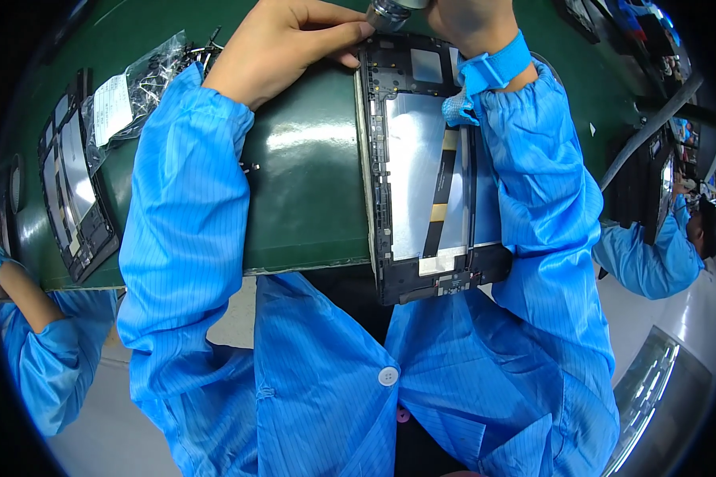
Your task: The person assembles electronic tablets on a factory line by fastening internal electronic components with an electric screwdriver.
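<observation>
An opened tablet (410, 167) lies lengthwise in front of me, its near end jutting over the table edge. Silver plates, a dark ribbon cable and a black frame show inside it. At its far left corner, my left hand (290, 48) has thumb and forefinger closed together; what they pinch, if anything, is hidden. Beside those fingertips is a cylindrical tool (388, 14) with a grey metal collar and white body, cut off by the top edge. My right hand (473, 24), partly out of view, is closed around the tool's body. A blue strap (493, 71) circles my right wrist.
On the green table (302, 191), a clear bag (147, 83) of small dark parts lies left of my left forearm. Another opened tablet (75, 187) rests farther left. Co-workers' blue sleeves (64, 358) show at both sides. A grey tube (652, 131) slants at the right.
</observation>
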A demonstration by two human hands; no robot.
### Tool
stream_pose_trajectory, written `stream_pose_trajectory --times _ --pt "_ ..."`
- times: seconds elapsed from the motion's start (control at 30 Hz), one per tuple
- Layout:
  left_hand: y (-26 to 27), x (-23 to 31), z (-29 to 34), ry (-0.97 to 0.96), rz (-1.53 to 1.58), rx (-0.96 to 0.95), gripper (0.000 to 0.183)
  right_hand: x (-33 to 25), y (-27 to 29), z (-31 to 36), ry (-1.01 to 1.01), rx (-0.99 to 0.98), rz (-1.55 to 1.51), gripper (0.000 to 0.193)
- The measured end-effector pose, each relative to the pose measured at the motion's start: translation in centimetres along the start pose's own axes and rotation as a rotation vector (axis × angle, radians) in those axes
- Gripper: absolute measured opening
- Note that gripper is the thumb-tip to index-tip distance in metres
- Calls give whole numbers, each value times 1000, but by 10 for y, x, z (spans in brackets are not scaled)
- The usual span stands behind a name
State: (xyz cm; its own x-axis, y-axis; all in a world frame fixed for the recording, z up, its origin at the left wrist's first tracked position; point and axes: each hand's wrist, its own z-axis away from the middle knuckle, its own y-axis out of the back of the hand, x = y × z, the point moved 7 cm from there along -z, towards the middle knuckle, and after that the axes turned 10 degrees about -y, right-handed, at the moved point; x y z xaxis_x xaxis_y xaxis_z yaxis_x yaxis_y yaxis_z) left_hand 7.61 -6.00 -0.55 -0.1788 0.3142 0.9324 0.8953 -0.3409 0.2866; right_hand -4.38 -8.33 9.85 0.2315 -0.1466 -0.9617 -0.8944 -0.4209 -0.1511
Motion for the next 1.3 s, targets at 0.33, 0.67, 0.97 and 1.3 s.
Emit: stream_pose_trajectory --times 0.33,0.67,0.97,1.3 --pt "-4 17 2 5 -12 -3 28 -2 -5 2 29 -10 -21 24" --pt "-3 12 -4 32 54 11 27 -3 -1 2 27 64 32 26" --pt "19 26 0 89 27 44 26 6 -8 -6 88 87 -110 20" --pt "-131 153 150 -131 -890 -189 90 -41 10 11 102 174 239 21"
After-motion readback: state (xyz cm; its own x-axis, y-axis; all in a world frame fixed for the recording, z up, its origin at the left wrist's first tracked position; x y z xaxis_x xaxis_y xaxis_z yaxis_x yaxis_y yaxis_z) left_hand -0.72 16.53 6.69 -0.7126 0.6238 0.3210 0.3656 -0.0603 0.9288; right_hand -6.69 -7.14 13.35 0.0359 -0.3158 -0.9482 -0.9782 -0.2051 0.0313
